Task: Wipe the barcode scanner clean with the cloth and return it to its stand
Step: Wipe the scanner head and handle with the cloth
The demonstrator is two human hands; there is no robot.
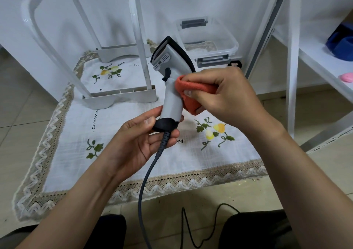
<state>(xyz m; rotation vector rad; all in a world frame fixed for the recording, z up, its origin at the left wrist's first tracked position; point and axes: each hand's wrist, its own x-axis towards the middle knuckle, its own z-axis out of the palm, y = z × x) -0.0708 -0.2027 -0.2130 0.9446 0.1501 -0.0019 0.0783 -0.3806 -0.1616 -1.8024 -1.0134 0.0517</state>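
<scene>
tiled floor (pixel 248 195) nearest, embroidered mat (pixel 114 153) spread on it. cable (pixel 142 182) ran up into the left hand (pixel 133 143), which gripped the barcode scanner (pixel 172 103) by its base, raised above the mat. right hand (pixel 229 96) pinched the orange cloth (pixel 193 103) against the handle. my read: wiping underway, head left to do, stand return pending. couldn't pick out a stand behind.

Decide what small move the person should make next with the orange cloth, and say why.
Probably slide the cloth up toward the head of the scanner: the right hand presses it on the upper handle only, while the left hand holds the base.
</scene>
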